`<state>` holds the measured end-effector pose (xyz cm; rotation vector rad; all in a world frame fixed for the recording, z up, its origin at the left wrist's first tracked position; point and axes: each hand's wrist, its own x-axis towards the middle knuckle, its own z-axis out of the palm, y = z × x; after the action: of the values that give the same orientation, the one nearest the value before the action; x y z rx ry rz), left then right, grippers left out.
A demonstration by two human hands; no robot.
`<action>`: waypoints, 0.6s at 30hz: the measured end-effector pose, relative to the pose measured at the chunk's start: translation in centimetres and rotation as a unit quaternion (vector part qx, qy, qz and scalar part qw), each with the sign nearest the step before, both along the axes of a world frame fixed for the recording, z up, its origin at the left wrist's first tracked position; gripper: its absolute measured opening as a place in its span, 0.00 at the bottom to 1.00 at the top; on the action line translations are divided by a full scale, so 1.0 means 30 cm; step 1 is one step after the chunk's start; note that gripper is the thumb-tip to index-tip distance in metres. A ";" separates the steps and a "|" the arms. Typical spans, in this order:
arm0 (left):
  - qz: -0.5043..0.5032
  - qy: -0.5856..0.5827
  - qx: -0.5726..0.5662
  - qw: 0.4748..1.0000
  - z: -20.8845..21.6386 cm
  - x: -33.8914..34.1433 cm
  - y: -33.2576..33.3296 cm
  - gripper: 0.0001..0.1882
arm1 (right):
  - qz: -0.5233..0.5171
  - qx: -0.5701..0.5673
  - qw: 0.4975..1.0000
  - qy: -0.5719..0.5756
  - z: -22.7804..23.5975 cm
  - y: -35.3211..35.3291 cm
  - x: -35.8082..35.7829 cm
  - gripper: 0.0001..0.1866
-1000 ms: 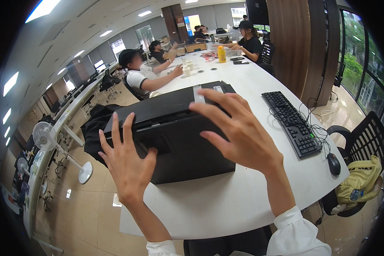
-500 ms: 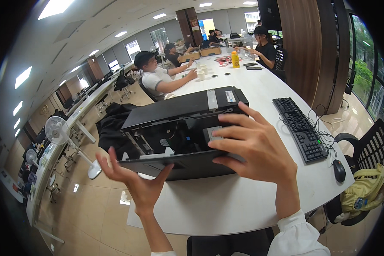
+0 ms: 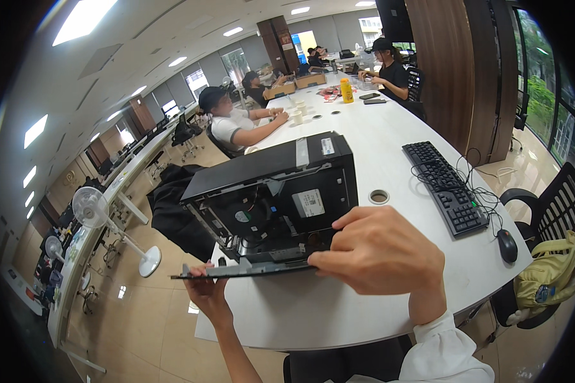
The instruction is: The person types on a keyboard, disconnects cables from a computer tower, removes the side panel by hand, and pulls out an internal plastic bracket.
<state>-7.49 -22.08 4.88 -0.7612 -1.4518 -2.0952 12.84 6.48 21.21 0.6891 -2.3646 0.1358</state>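
Observation:
A black desktop computer case (image 3: 262, 163) lies near the table's front end, its side facing me uncovered. Inside show a round fan, cables and a drive with a white label (image 3: 310, 203). Just below and in front of that opening, the black side panel (image 3: 255, 270) is tipped nearly flat, its thin edge toward me. My left hand (image 3: 209, 301) holds the panel from below at its left end, fingertips curled over the rim. At the panel's right end my right hand (image 3: 386, 252) is closed, thumb and forefinger pinching its edge.
A roll of tape (image 3: 379, 197), a black keyboard (image 3: 444, 188) and a mouse (image 3: 506, 246) are on the white table (image 3: 358, 313). Black cloth (image 3: 179, 204) lies left of the case. Several people sit farther along; a chair with a yellow bag (image 3: 546, 274) stands at right.
The side panel has swung down and out from the case, uncovering more of the inside. My right hand has gone from spread fingers to a pinch; my left has moved lower under the panel.

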 end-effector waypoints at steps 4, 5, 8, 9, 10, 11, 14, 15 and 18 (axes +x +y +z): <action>0.014 0.017 0.036 0.999 -0.016 0.023 0.012 0.32 | -0.013 0.038 0.999 -0.020 0.001 -0.020 0.033 0.06; 0.023 0.015 0.028 0.999 -0.017 0.031 0.008 0.32 | -0.021 0.050 0.998 -0.029 0.004 -0.025 0.044 0.06; 0.074 0.013 -0.021 0.997 -0.030 0.064 -0.028 0.34 | 0.007 0.059 0.996 -0.073 0.006 -0.048 0.078 0.05; 0.083 0.016 -0.036 0.996 -0.038 0.076 -0.045 0.34 | 0.023 0.065 0.994 -0.090 0.004 -0.056 0.093 0.06; 0.096 0.023 -0.052 0.994 -0.048 0.085 -0.063 0.35 | 0.038 0.074 0.990 -0.112 0.001 -0.063 0.105 0.06; 0.099 0.043 -0.062 0.992 -0.060 0.090 -0.081 0.26 | 0.066 0.070 0.986 -0.139 -0.002 -0.071 0.111 0.07; 0.009 0.022 -0.013 1.000 -0.083 0.083 -0.136 0.16 | 0.117 0.060 0.980 -0.148 -0.017 -0.090 0.109 0.09; 0.018 0.027 -0.028 0.999 -0.092 0.077 -0.145 0.13 | 0.113 0.072 0.981 -0.137 -0.023 -0.098 0.110 0.10; -0.042 0.028 -0.011 0.999 -0.105 0.076 -0.176 0.14 | 0.091 0.092 0.982 -0.136 -0.045 -0.131 0.127 0.13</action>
<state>-5.20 -27.37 1.73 -0.8961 -1.4391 -2.1046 16.65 2.56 19.85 1.0350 -2.5938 0.0963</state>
